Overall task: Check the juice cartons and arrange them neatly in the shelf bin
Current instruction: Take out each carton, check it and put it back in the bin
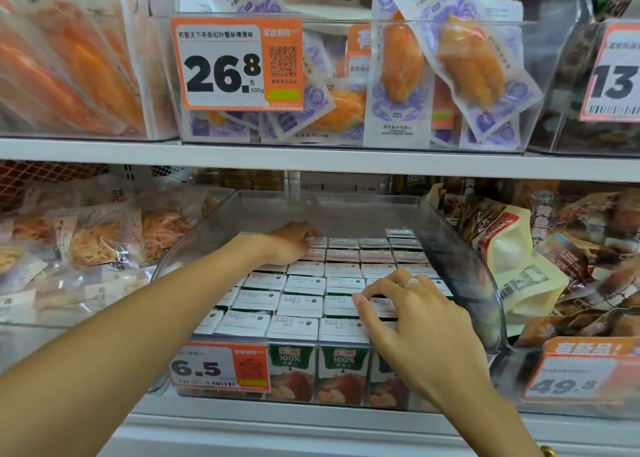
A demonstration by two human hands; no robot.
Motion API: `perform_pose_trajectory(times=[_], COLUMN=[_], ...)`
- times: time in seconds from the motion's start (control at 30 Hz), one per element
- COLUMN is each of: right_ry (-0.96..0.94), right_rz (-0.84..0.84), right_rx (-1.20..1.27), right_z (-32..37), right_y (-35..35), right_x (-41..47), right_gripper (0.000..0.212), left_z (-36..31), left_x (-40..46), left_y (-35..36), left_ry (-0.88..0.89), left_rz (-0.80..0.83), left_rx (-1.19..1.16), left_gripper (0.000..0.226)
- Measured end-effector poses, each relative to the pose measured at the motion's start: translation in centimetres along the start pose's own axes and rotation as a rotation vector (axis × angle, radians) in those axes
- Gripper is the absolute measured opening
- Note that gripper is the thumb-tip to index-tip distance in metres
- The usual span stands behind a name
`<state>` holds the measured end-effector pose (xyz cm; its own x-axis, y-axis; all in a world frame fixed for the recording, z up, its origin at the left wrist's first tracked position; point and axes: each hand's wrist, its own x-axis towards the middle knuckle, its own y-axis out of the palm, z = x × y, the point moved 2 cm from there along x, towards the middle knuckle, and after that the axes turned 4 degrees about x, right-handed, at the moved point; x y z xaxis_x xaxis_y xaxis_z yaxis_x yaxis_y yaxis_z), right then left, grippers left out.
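**Spotter:** Where are the juice cartons (304, 285) from your fingers?

**Operator:** Right under them. The cartons stand upright in the clear shelf bin (464, 269) on the lower shelf, packed in rows that run back from the front wall. I see mostly their white tops; the front row shows green faces with apples through the plastic, just right of the 6.5 price tag (219, 368).

**Spotter:** Your hands?

**Operator:** My left hand (289, 245) is deep at the back left, fingers curled down onto the rear cartons. I cannot tell whether they grip one or only press on it. My right hand (412, 312) is over the front right rows, fingers spread and bent, tips touching carton tops, clamped on nothing.

**Spotter:** Which hand takes what?

**Operator:** The right is nearer the front rows, the left nearer the back. Each carton's long axis is vertical, top pointing up at me, and the tops' longer edges run left to right across the bin. I judge the back right corner needs work: the cartons there sit a little out of line with their neighbours. That spot lies beyond my right fingers, further in.

**Spotter:** Risk?

**Operator:** Pushing one probably shifts its whole row, they are packed so tightly.
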<state>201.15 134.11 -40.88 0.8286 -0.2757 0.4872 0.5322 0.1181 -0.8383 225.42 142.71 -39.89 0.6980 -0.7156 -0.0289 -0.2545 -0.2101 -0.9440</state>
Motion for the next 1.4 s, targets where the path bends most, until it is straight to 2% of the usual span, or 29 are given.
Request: perform_pose_trajectory(times=[0.23,0.37,0.47,0.6,0.67,0.77,0.83,0.93,1.03,1.17,1.27,1.4], right_ry=[0.002,-0.003,-0.011,-0.027,-0.022,-0.026,-0.039,-0.075,-0.076,-0.081,-0.097,-0.152], right_rz=[-0.002,-0.001,0.005,0.060,0.121,0.191,0.175,0.116,0.102,0.128,0.149,0.329], right_rx=[0.002,-0.005,-0.006,-0.002,0.029,0.105,0.121,0.111,0.074,0.088,0.139,0.216], right_z=[-0.2,-0.2,-0.1,-0.2,-0.2,-0.4,-0.4,-0.4,-0.8,-1.2,-1.2,0.3], right_y=[0.2,0.2,0.1,-0.1,-0.3,-0.7,-1.2,-1.6,-1.9,-2.1,-2.4,-2.9], right_x=[0.1,0.0,-0.1,-0.1,-0.1,-0.9,-1.9,-3.6,-4.6,-4.9,-3.9,-0.4], right_gripper=[0.046,0.043,0.039,0.034,0.033,0.036,0.036,0.038,0.039,0.038,0.036,0.024], left_z=[-0.6,-0.8,-1.4,-3.9,-5.0,-6.5,-7.0,-7.2,-7.3,-6.6,-4.8,-3.2], left_x=[-0.5,-2.8,-5.9,-11.2,-13.6,-15.8,-16.4,-16.8,-17.3,-19.8,-22.3,-23.8], left_y=[-0.5,-1.0,-1.4,-1.0,-0.3,0.7,0.6,-0.5,-0.7,2.1,4.4,5.5], left_ry=[0.004,0.006,0.030,0.164,0.228,0.306,0.318,0.312,0.272,0.206,0.167,0.098], left_rz=[0.000,0.005,-0.098,-0.258,-0.282,-0.116,0.016,0.080,0.007,-0.240,-0.418,-0.468], left_rx=[0.199,0.220,0.176,0.064,0.019,-0.035,-0.029,0.137,0.340,0.196,0.178,0.227], left_gripper=[0.041,0.045,0.046,0.032,0.025,0.026,0.032,0.034,0.034,0.035,0.040,0.047])
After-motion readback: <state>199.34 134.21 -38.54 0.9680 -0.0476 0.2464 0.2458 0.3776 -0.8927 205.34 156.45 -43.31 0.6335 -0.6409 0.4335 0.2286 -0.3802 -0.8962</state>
